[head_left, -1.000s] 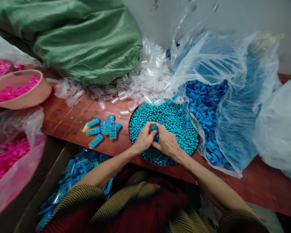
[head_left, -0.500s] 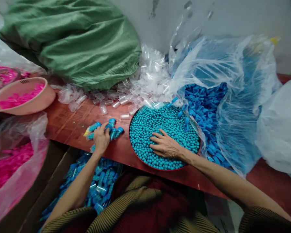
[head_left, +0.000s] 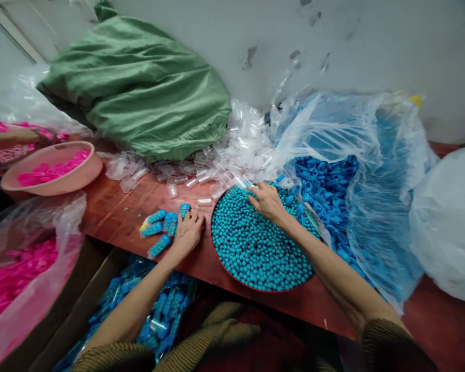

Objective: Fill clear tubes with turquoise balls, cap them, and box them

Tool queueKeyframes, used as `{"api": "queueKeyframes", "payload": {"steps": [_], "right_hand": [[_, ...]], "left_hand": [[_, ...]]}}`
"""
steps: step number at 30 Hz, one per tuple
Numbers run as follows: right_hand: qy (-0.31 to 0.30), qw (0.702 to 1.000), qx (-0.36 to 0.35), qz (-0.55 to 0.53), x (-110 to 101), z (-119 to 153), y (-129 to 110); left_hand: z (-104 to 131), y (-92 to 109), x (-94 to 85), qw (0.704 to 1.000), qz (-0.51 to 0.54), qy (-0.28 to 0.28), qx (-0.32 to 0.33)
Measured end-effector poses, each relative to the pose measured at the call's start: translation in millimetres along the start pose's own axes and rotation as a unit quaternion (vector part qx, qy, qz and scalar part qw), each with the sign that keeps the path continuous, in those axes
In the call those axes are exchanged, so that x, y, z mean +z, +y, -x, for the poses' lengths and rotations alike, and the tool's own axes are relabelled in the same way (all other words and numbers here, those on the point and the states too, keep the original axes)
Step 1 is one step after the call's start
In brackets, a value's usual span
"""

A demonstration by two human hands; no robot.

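Observation:
A round red-rimmed tray (head_left: 263,243) full of small teal balls stands on the red table (head_left: 116,212). Over the tray's back edge is my right hand (head_left: 267,201), its fingers bent toward a clear plastic cup; whether they grip it is hidden. My left hand (head_left: 189,232) rests on the table left of the tray, fingers spread, touching the capped, ball-filled containers (head_left: 170,223). More of these containers lie just left of it. Blue caps (head_left: 325,186) spill from a plastic bag right of the tray.
Clear cups (head_left: 240,144) are heaped behind the tray beside a green sack (head_left: 139,93). A pink basin (head_left: 50,170) holds pink pieces at left; another person's arm (head_left: 11,138) reaches behind it. Filled containers (head_left: 158,315) lie in a box below the table.
My right hand has moved from the middle of the balls to the tray's back edge. My left hand has shifted right across the containers. The view has tilted up slightly, and a person's arm has appeared.

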State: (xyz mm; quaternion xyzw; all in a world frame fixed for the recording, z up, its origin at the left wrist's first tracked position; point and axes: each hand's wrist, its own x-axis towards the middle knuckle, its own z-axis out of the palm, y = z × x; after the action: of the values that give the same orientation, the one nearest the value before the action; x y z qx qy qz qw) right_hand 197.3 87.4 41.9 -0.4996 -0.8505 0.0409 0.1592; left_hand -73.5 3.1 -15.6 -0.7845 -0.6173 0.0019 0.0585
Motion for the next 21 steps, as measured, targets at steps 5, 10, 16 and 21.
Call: {"api": "queueKeyframes", "payload": {"steps": [5,10,16,21], "right_hand": [[-0.028,0.998,0.044,0.039,22.6,-37.6,16.4],[-0.034,0.999,-0.031,0.025,33.5,-7.4,22.2],[-0.069,0.997,-0.020,0.011,18.0,24.7,16.2],[-0.072,0.994,0.039,0.065,0.3,17.4,-2.3]], "left_hand": [[15.7,-26.9,1.8,0.999,-0.004,-0.021,-0.034],[-5.2,-15.4,-16.3,0.988,0.133,0.041,-0.073],[-96.6,37.6,-39.7,0.976,0.190,0.090,0.059],[-145.8,53.1,-34.4,0.969,0.204,0.007,0.141]]}}
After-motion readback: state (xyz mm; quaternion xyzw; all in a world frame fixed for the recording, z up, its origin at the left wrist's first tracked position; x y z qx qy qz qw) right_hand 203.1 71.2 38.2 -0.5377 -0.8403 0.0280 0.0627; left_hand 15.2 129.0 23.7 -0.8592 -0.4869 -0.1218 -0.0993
